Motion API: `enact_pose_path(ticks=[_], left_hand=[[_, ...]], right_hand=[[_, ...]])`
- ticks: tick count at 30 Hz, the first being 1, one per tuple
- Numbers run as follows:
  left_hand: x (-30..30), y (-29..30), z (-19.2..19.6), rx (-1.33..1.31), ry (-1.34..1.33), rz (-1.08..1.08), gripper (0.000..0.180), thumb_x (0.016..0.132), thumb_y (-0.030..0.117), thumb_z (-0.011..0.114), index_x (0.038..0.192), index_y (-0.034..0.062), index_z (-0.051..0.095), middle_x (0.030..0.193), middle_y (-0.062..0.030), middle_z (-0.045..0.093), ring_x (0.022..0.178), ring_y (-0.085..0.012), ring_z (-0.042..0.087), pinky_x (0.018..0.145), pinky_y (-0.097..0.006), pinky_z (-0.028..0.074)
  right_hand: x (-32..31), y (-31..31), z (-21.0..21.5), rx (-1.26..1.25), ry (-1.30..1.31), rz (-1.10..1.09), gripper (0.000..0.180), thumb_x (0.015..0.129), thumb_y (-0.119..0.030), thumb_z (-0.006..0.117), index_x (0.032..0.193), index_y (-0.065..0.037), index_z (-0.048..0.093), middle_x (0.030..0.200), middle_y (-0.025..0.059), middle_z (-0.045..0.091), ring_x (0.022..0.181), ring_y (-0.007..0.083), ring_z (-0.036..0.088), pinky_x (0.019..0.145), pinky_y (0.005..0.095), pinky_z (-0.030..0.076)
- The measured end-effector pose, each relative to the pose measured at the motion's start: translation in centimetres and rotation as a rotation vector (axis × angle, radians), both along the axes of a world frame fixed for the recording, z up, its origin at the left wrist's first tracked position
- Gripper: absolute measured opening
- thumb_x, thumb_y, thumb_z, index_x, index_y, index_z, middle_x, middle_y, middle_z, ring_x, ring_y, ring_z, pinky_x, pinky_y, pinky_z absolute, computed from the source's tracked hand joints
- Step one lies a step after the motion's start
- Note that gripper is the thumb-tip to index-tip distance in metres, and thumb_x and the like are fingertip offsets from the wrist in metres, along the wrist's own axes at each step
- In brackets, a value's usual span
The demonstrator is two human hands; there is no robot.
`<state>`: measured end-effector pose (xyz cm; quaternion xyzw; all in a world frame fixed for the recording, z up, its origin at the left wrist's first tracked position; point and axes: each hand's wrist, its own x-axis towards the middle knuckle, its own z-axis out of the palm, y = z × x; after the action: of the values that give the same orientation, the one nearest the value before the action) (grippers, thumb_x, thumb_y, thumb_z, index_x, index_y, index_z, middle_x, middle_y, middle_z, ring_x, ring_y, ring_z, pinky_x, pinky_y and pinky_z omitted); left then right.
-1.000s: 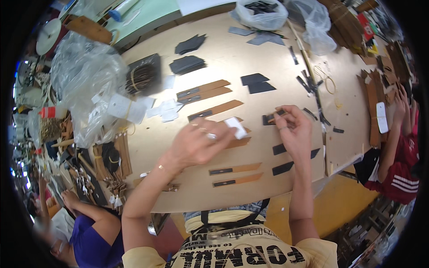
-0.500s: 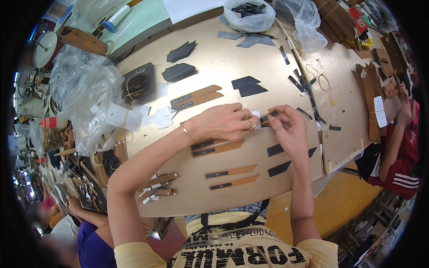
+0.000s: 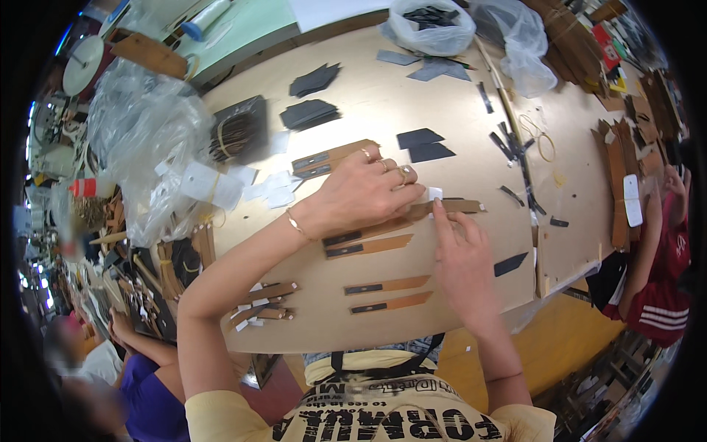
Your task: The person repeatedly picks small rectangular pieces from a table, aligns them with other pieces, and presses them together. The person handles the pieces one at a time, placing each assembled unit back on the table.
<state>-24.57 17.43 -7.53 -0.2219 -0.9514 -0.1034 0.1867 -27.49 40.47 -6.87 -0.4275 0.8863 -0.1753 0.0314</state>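
My left hand point(image 3: 372, 188) is over the middle of the table, fingers curled and pressed together; whatever they hold is hidden beneath. A brown leather-like strip point(image 3: 421, 212) with a dark piece toward its right end comes out beside it. At this strip's upper edge is a small white tag point(image 3: 436, 194). My right hand point(image 3: 464, 254) touches the strip just below the tag with a stretched index finger, its other fingers apart and partly bent. Similar brown strips with dark ends lie below my left hand, among them a strip point(image 3: 398, 244) and a lower pair's strip point(image 3: 405, 300).
Stacked dark pieces point(image 3: 313, 114) and a banded brown bundle point(image 3: 230, 138) lie farther back. White tags point(image 3: 276, 188) are at left, near crumpled clear plastic point(image 3: 140, 147). A bag of black pieces point(image 3: 428, 29) stands at the far edge. Co-workers sit at both sides.
My right hand has let the strip's right end down and moved left and lower, its index finger now at the white tag. My left hand has shifted slightly left. The whole view has shifted a little.
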Motion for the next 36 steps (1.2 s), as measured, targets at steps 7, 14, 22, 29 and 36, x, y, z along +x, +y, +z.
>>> enact_pose_path(ticks=[7, 14, 22, 29, 36], left_hand=[[8.6, -2.4, 4.2, 0.062, 0.235, 0.452, 0.043, 0.067, 0.002, 0.068, 0.107, 0.0184, 0.071, 0.09, 0.0041, 0.065, 0.065, -0.0089, 0.056, 0.057, -0.027, 0.041], [24.3, -4.8, 7.8, 0.209, 0.127, 0.979, 0.029, 0.078, -0.01, 0.067, 0.102, 0.0051, 0.074, 0.097, -0.009, 0.069, 0.079, -0.0216, 0.067, 0.072, -0.029, 0.053], [32.9, -4.5, 7.4, 0.307, 0.245, 1.294, 0.029, 0.082, -0.008, 0.065, 0.107, 0.0054, 0.072, 0.1, -0.0095, 0.068, 0.08, -0.0192, 0.067, 0.069, -0.03, 0.053], [32.4, -4.8, 5.1, 0.398, 0.315, 1.127, 0.032, 0.08, -0.01, 0.066, 0.107, 0.0057, 0.072, 0.1, -0.0091, 0.068, 0.08, -0.021, 0.067, 0.069, -0.031, 0.054], [26.7, -7.9, 3.8, 0.511, 0.11, 1.014, 0.018, 0.084, 0.007, 0.07, 0.102, 0.0049, 0.072, 0.1, -0.0098, 0.069, 0.084, -0.0286, 0.066, 0.075, -0.036, 0.052]], right_hand=[[0.4, -2.7, 0.5, 0.228, 0.353, 0.088, 0.027, 0.08, -0.004, 0.061, 0.106, 0.0, 0.069, 0.104, 0.0097, 0.071, 0.105, 0.0242, 0.061, 0.104, 0.0465, 0.042], [-4.5, 0.1, 0.1, -0.076, -0.018, -0.053, 0.026, 0.09, -0.015, 0.067, 0.114, -0.005, 0.065, 0.106, 0.0096, 0.065, 0.104, 0.026, 0.058, 0.096, 0.042, 0.043], [-6.8, 1.9, -1.9, -0.085, -0.477, -0.266, 0.017, 0.089, -0.01, 0.071, 0.099, 0.001, 0.065, 0.083, 0.0017, 0.059, 0.08, 0.0117, 0.051, 0.075, 0.0267, 0.042], [-3.1, -0.3, 1.7, -0.289, -0.561, -0.19, 0.011, 0.089, -0.009, 0.072, 0.093, -0.001, 0.065, 0.079, -0.0015, 0.059, 0.079, 0.0079, 0.053, 0.072, 0.024, 0.043], [7.7, -9.8, 2.3, -0.124, -0.928, 0.301, 0.02, 0.08, -0.013, 0.079, 0.094, -0.002, 0.069, 0.083, 0.0043, 0.067, 0.079, 0.0128, 0.06, 0.077, 0.0287, 0.047]])
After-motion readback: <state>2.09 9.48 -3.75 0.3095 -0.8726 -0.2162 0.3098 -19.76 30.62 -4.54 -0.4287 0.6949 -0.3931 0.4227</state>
